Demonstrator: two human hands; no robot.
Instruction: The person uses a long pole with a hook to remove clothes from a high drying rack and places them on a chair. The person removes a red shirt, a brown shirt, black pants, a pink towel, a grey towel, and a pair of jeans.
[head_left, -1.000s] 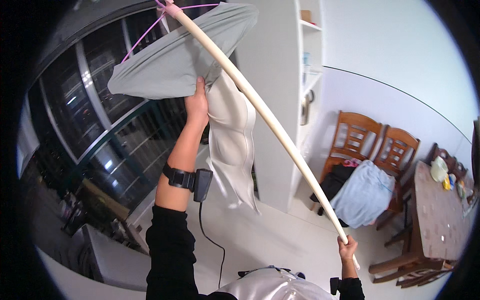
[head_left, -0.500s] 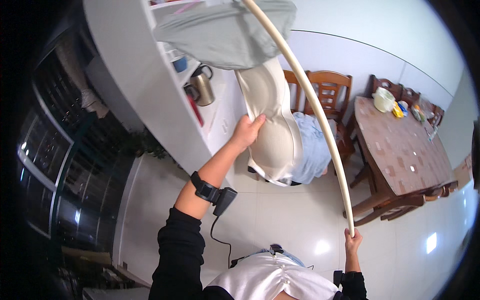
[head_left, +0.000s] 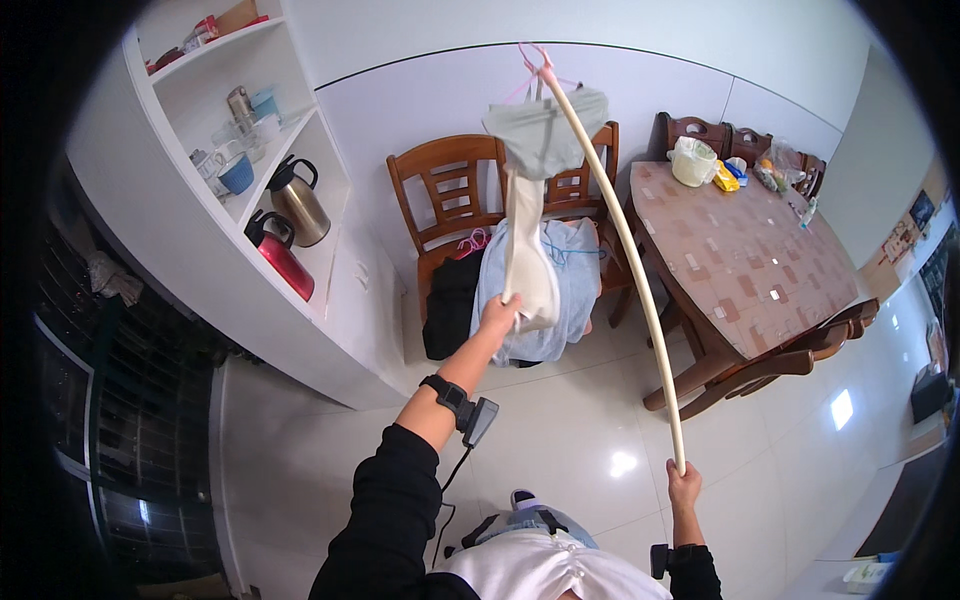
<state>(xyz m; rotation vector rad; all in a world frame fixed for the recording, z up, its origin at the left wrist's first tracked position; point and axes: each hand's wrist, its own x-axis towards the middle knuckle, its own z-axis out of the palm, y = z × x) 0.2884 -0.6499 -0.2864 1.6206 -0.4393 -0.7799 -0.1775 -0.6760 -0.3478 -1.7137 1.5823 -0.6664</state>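
My right hand [head_left: 684, 487] is closed round the lower end of a long cream pole [head_left: 634, 250], low on the right. The pole runs up and away to a forked tip, beside a pink hanger [head_left: 527, 57]. A grey-green pair of underpants [head_left: 550, 130] hangs from the hanger. Below it a cream bra [head_left: 536, 280] hangs, seen mostly edge-on. My left hand [head_left: 500, 314] pinches the bra's lower edge. Behind the bra, a light blue garment [head_left: 585, 275] and a black garment [head_left: 452, 310] lie on wooden chairs [head_left: 445, 165].
On the left stands a white shelf unit [head_left: 365, 345] with a steel thermos jug [head_left: 297, 205], a red jug [head_left: 282, 262] and cups. A patterned table [head_left: 740, 260] at right carries a pale bin [head_left: 691, 162] and small packages. Glossy tiles [head_left: 560, 430] cover the floor.
The view has swung so the shelves and chairs show more fully. The underpants and bra hang farther away, and the pole's tip and hanger have come into view. Both hands keep their hold.
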